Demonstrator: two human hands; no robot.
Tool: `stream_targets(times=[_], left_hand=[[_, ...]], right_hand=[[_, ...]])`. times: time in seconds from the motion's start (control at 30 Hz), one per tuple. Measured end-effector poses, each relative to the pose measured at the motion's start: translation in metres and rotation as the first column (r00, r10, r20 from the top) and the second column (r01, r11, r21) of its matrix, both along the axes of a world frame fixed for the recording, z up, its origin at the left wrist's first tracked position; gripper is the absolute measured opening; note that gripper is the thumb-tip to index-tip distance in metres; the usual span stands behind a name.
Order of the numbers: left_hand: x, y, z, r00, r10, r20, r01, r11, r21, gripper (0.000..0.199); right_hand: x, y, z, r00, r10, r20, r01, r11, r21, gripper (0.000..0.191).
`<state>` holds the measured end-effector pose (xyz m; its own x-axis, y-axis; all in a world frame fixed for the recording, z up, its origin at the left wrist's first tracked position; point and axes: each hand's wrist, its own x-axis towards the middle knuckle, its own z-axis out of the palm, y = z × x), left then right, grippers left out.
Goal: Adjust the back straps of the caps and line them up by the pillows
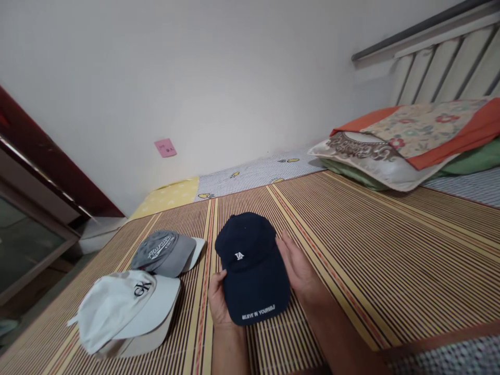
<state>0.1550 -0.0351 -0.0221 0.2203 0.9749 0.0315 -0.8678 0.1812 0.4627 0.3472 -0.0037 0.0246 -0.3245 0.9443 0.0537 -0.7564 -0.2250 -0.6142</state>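
A navy baseball cap [250,242] with a small white emblem on its crown and white lettering along the brim is held up over the striped bamboo mat, brim towards me. My left hand [220,299] grips the brim's left edge, thumb on top and the other fingers hidden beneath. At the cap's right side, my right hand [297,263] holds the edge, with its fingers partly behind the cap. To the left lies a white cap [113,307] with black letters, stacked on a beige one [150,341]. Behind these, a grey cap [156,250] rests over another with a pale brim [196,252].
The bamboo mat [351,234] covers the bed. Pillows or folded bedding [422,135] are piled at the back right, below a radiator [449,67]. A pink note [165,148] is stuck to the white wall [234,78]. A dark red frame [50,151] stands at the left.
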Motion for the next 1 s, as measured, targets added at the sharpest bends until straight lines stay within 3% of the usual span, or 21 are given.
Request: stream_targets(times=[0.1,0.23,0.33,0.43,0.53,0.67,0.87,1.0], left_hand=[[-0.006,0.001,0.003,0.984,0.178,0.014,-0.177,0.982,-0.059,0.028],[-0.01,0.003,0.011,0.884,0.465,-0.047,-0.459,0.842,-0.284,0.028],[-0.015,0.005,0.009,0.831,0.549,-0.092,-0.55,0.786,-0.282,0.028],[-0.022,0.007,0.001,0.849,0.527,-0.047,-0.526,0.832,-0.175,0.03],[-0.024,0.009,-0.005,0.884,0.468,0.009,-0.465,0.88,-0.095,0.032],[-0.017,0.01,-0.001,0.891,0.451,0.055,-0.446,0.891,-0.087,0.033],[0.007,0.01,0.015,0.967,0.225,0.122,-0.23,0.973,0.029,0.043],[0.02,0.012,0.013,0.974,0.209,0.087,-0.207,0.978,-0.035,0.06]], right_hand=[[-0.001,0.001,-0.003,0.993,0.11,0.03,-0.112,0.991,0.078,0.054],[-0.005,-0.005,-0.007,0.978,0.176,0.112,-0.19,0.973,0.131,0.044],[-0.011,-0.013,0.0,0.955,0.218,0.2,-0.248,0.959,0.137,0.044],[-0.021,-0.02,0.01,0.954,0.193,0.228,-0.221,0.969,0.107,0.041],[-0.028,-0.023,0.016,0.98,0.135,0.147,-0.141,0.989,0.031,0.036],[-0.027,-0.021,0.019,0.995,0.071,0.065,-0.069,0.997,-0.028,0.033],[0.0,-0.009,0.021,0.996,-0.068,0.052,0.068,0.998,0.001,0.028],[0.035,0.007,0.016,0.973,-0.229,0.035,0.229,0.973,0.021,0.024]])
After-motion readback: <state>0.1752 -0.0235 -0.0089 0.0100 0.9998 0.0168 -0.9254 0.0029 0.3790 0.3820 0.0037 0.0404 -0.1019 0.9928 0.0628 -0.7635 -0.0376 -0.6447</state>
